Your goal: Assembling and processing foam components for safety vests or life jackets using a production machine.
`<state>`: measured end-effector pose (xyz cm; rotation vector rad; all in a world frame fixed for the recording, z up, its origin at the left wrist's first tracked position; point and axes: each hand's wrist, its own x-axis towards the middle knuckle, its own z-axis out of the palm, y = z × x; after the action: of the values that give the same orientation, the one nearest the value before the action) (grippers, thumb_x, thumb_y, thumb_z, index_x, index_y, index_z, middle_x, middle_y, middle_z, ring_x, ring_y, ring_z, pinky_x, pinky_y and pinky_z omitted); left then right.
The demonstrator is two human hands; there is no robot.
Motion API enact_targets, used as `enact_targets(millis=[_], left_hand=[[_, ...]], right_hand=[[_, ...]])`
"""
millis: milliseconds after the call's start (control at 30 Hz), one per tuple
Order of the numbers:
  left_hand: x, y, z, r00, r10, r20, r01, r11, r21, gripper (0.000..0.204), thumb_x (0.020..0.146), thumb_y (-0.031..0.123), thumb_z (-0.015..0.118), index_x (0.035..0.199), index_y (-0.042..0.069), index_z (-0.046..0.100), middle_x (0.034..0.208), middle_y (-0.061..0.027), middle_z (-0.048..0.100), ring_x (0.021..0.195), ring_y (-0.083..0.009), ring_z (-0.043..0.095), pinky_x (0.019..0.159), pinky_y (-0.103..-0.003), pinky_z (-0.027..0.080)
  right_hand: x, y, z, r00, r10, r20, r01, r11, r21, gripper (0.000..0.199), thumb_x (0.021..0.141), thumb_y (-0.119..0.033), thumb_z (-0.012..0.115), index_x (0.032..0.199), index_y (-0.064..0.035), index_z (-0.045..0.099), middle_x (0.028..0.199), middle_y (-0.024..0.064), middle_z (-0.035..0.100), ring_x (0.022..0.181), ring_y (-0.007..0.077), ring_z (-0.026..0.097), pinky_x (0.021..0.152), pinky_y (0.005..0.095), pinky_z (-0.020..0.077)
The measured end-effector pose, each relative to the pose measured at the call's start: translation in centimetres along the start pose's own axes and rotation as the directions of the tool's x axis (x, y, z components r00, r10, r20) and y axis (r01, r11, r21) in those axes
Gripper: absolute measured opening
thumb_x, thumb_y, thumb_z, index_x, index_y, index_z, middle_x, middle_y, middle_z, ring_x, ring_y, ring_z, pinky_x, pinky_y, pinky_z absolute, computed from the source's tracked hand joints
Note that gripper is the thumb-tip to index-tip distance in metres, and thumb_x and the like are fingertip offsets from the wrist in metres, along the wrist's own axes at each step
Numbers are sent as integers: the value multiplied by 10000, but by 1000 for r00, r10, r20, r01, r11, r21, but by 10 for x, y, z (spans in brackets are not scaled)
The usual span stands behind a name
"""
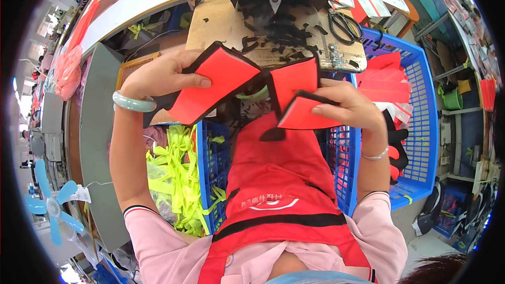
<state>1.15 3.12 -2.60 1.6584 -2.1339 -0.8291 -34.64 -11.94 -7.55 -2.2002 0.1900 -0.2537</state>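
My left hand (152,76) grips a bright red-orange fabric panel (218,87) with black edging, thumb on its face and fingers behind. In my right hand (350,106) is a second red-orange panel with black edging (294,80), bent so that a flap (310,114) lies toward me. The two panels nearly meet in front of the worktable (213,21); whether they are joined is unclear. Both are held up over my red apron (279,163). Behind them stands a dark machine (274,0) with a metal part at its front.
Black fabric scraps (286,32) litter the tabletop, and black-handled scissors (344,25) lie at its right. A blue crate (421,94) holding red and black pieces stands on the right. Neon-yellow strips (181,179) fill a container at the left, beside another blue crate (208,179).
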Motion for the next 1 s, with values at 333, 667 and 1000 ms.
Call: enact_targets(millis=[333, 667, 1000], left_hand=[[-19, 96, -18, 943, 185, -277, -68, 922, 382, 275, 802, 97, 702, 1055, 20, 625, 926, -113, 581, 860, -334, 575, 740, -392, 476], [-32, 63, 40, 921, 220, -320, 32, 779, 627, 468, 689, 7, 665, 1149, 73, 616, 1063, -125, 582, 978, -340, 569, 854, -423, 476], [-31, 33, 34, 870, 361, -335, 92, 550, 830, 462, 749, 121, 608, 1211, 116, 625, 1074, -77, 571, 960, -254, 574, 812, -388, 477]], right_hand=[[-34, -105, -66, 984, -109, 138, 145, 948, -284, 215, 815, -143, 733, 978, -20, 664, 872, 120, 615, 687, 314, 614, 593, 383, 464], [21, 30, 44, 984, -159, 82, 98, 862, 497, 412, 942, -319, 625, 1126, 49, 651, 1447, 217, 446, 1337, 340, 425, 1103, 436, 318], [9, 6, 16, 998, -16, 60, 1, 967, 253, 302, 916, -237, 638, 1014, 47, 611, 848, 116, 555, 772, 234, 538, 723, 357, 439]])
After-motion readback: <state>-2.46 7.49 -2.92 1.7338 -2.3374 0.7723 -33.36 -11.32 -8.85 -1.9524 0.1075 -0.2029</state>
